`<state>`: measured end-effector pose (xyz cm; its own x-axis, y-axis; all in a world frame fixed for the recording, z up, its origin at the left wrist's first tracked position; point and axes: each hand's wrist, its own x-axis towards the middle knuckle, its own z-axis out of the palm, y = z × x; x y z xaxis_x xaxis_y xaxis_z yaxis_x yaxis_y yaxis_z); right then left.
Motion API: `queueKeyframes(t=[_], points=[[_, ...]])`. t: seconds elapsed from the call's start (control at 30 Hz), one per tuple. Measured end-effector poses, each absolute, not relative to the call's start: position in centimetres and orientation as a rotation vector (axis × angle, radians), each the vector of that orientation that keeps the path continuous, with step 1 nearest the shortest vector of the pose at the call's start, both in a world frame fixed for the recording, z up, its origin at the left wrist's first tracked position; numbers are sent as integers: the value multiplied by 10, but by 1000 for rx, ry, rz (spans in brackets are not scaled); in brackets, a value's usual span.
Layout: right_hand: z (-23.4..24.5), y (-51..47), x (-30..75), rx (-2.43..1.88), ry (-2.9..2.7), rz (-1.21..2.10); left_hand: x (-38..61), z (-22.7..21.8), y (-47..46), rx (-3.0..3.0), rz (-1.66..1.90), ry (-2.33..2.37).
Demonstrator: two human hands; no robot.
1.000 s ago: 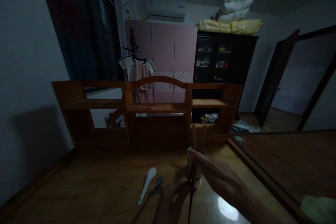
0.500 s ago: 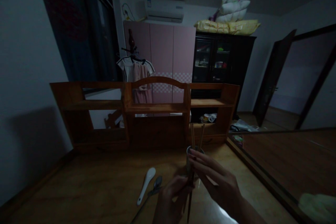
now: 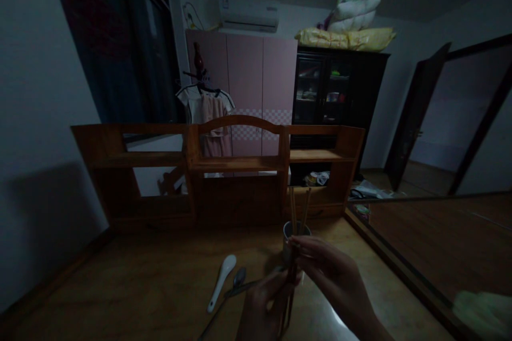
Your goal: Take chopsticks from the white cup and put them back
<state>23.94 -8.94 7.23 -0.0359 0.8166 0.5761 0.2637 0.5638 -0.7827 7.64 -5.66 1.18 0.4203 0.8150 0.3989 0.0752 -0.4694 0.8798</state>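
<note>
My left hand (image 3: 266, 303) pinches a few dark-bottomed wooden chopsticks (image 3: 294, 208) low on their length. My right hand (image 3: 332, 272) closes its fingertips on the same chopsticks higher up. They stand nearly upright in front of a pale cup (image 3: 287, 248); whether any reaches into the cup I cannot tell. Left of my hands lie a white soup spoon (image 3: 221, 282) and a metal spoon (image 3: 239, 277). Another metal utensil (image 3: 240, 289) crosses the metal spoon's handle and runs behind my left hand, its far part hidden.
A wooden shelf unit (image 3: 238, 164) stands along the back of the wooden tabletop (image 3: 132, 277). A raised wooden edge (image 3: 394, 266) borders the right side. Beyond it a pale cloth-like thing (image 3: 484, 309) lies at the lower right. The room is dim.
My right hand has moved slightly down along the chopsticks, and its fingers have drawn together. More of the cup's rim shows now. The spoons have stayed put.
</note>
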Motion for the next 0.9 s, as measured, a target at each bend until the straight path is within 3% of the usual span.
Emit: queueKeyframes(t=[0.4,0.9], points=[[71,-89,238,-954,-1504,727,79,0,-58,1924,1232,833],[70,-94,234,-983,-1493,765,83,1,-56,1647,1071,764]])
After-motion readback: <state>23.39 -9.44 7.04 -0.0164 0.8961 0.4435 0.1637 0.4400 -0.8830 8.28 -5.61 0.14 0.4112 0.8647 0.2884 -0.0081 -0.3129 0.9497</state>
